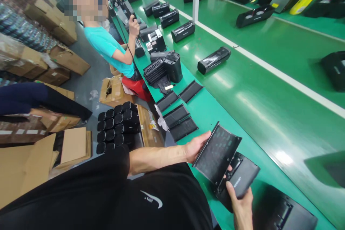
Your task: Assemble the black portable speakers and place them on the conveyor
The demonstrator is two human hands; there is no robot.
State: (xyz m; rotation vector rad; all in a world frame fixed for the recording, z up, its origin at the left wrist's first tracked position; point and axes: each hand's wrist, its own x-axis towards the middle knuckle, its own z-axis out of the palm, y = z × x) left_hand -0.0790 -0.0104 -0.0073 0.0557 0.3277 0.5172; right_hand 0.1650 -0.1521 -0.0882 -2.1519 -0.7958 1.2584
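Note:
My left hand [196, 147] grips the long edge of a black perforated grille panel [217, 153], and its fingers reach behind the panel. My right hand [240, 206] holds a black rectangular device housing [239, 179] from below. The lower edge of the panel meets the open side of the housing, hiding part of its inside. Lying on the green workbench [215, 158] near my hands are several similar black grille panels [175, 116]. Another large black housing [283, 210] lies just beyond my right hand.
Further along the bench sit black cylindrical units [183, 31]. A co-worker in a teal shirt [106, 46] sits at its far side. Stacked black cylinders [117, 127] stand in an opened carton to the left, among cardboard boxes [63, 59]. A white-striped green floor lies to the right.

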